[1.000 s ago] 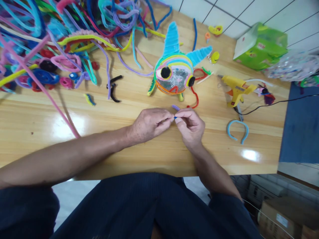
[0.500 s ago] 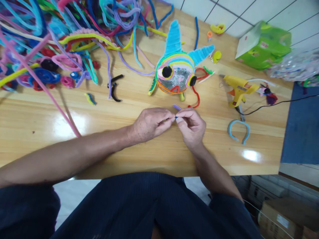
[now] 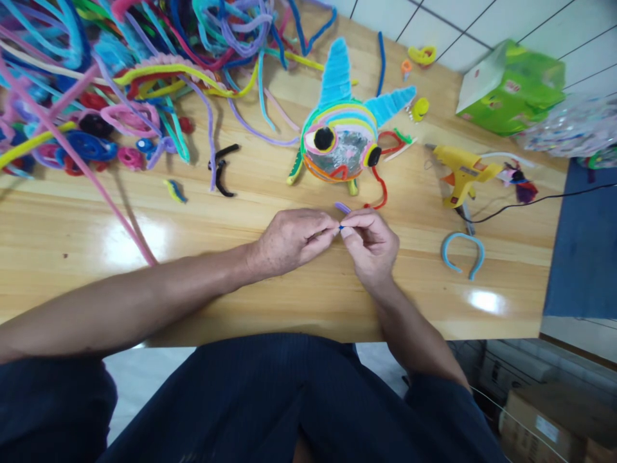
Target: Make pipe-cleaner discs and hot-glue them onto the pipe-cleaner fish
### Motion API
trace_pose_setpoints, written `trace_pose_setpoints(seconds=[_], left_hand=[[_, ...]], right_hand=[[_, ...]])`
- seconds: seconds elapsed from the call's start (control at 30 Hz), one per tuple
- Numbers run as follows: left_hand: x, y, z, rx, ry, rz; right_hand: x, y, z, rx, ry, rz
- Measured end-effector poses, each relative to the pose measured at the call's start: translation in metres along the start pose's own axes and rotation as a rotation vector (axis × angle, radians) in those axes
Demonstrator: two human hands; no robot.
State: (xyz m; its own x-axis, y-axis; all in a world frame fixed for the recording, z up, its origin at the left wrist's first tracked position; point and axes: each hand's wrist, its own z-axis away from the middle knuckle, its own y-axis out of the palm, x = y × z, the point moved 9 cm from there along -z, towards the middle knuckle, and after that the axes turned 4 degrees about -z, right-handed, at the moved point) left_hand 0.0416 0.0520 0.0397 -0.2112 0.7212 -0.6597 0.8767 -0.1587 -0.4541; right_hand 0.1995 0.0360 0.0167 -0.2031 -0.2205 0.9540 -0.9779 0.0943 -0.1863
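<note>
The fingers of the left hand and of the right hand are closed together, both pinching a small blue piece between their tips. Only a speck of it shows, so its shape is hidden. The end of a purple strip pokes out just beyond the right fingers; whether it is held too or lies on the table, I cannot tell.

Beyond the fingertips stands a big-eyed figure, apart from the blue piece. It looks well advanced: coloured bands wrap its body, two blue upright parts rise from the top, both eyes are on, and short feet show below. A silvery patch is bare of bands on its front — whether that is finished or left open, the view does not settle. The piece between the fingers is, by the look of it, work in hand rather than a part already attached.

Loose stock is plentiful: a heap of fuzzy stems far to the left of the fingers, and black pieces nearer on that side. Right of the fingers lie a light-blue arc and a yellow glue gun — neither one touched. How many parts are left to make cannot be judged.
</note>
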Motion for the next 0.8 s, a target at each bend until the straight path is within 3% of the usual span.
trace_pose_setpoints(seconds=[0.37, 0.8], left_hand=[[-0.0002, 0.0008, 0.0, 0.008, -0.003, -0.005], [0.0062, 0.0005, -0.0004, 0.028, -0.09, 0.026]], right_hand=[[0.0029, 0.0006, 0.0003, 0.007, -0.055, -0.02], [-0.0052, -0.0017, 0.0022, 0.018, 0.006, 0.047]])
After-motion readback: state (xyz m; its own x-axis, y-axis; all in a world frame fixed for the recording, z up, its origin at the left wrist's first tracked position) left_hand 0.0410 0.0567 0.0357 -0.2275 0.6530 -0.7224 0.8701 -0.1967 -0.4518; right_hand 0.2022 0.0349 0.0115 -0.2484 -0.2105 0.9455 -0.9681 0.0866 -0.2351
